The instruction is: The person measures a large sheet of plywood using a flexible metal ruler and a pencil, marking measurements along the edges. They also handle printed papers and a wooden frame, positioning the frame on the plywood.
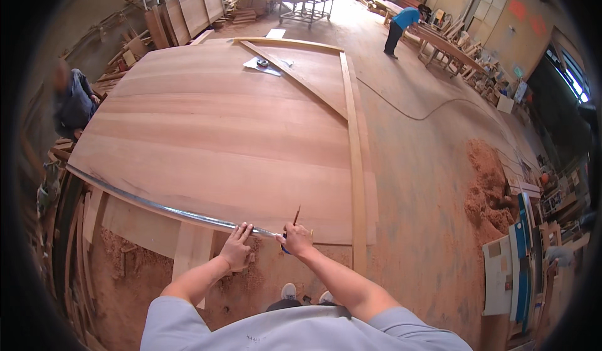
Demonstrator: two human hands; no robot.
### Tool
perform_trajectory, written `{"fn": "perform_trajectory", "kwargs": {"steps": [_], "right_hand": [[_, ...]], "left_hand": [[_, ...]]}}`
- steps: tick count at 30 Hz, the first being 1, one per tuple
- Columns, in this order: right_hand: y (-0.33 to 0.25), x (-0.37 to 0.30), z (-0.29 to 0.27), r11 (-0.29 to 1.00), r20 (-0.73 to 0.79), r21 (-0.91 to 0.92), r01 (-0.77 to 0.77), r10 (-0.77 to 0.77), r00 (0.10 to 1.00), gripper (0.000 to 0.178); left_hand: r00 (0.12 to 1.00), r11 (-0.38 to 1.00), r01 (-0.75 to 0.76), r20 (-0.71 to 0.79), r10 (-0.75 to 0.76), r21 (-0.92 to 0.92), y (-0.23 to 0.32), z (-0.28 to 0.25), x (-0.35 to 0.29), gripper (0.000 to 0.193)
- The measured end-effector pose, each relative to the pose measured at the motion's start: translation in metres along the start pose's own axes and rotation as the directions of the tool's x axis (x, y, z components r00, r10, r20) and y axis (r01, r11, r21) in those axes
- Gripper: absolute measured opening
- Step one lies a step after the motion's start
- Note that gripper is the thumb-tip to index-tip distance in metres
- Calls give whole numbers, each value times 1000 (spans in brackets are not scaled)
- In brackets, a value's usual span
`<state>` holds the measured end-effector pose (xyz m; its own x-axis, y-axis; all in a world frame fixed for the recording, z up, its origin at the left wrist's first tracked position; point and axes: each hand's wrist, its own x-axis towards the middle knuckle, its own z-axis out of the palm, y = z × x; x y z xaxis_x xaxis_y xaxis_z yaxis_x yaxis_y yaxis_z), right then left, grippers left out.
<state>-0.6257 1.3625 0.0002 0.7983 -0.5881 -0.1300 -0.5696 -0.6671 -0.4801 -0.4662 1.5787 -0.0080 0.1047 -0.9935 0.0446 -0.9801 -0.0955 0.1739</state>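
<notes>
A large pale wooden panel (219,125) lies in front of me, with a long silvery metal strip (169,212) along its near edge. My left hand (236,248) rests on the strip near its right end, fingers stretched over it and thumb side toward the right. Close beside it, at the strip's right end, my right hand (297,239) is closed around a slim brown pencil (296,214) that points up and away. Something dark blue (285,249) shows at that hand's left side; its kind is unclear.
Wooden battens (353,163) frame the panel's right and far edges, with a diagonal brace (301,81). A tape measure (262,63) lies on white paper. One person (75,103) is at the left; another (401,25) bends at a far bench. A cable (407,116) crosses the floor near sawdust (486,188).
</notes>
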Motion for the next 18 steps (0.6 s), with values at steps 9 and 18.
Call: {"fn": "perform_trajectory", "kwargs": {"steps": [9, 18], "right_hand": [[-9, -4, 4, 983, 29, -153, 102, -99, 995, 44], [-6, -18, 4, 998, -97, 11, 64, -63, 993, 38]], "left_hand": [[997, 999, -48, -65, 47, -10, 3, -2, 12, 31], [1000, 999, -2, -4, 2, -48, 4, -1, 9, 30]]}}
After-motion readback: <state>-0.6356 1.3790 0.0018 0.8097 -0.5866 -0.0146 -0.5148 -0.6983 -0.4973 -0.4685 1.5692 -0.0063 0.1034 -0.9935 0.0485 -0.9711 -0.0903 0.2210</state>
